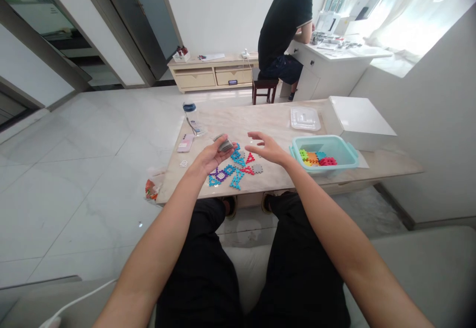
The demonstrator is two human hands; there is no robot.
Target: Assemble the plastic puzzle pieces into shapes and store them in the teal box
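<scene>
My left hand is closed around a small stack of flat grey pieces, held above the table. To the right of it hangs my right hand, fingers apart and holding nothing. Between and below the hands lie flat interlocking building pieces: several blue pieces, a purple square piece, red pieces and a grey piece. Part of the pile is hidden behind my left hand.
A turquoise bin holds green, orange, blue and red pieces. Behind it are a clear lid and a white box. A bottle and a pink phone lie left. Another person sits at a white desk.
</scene>
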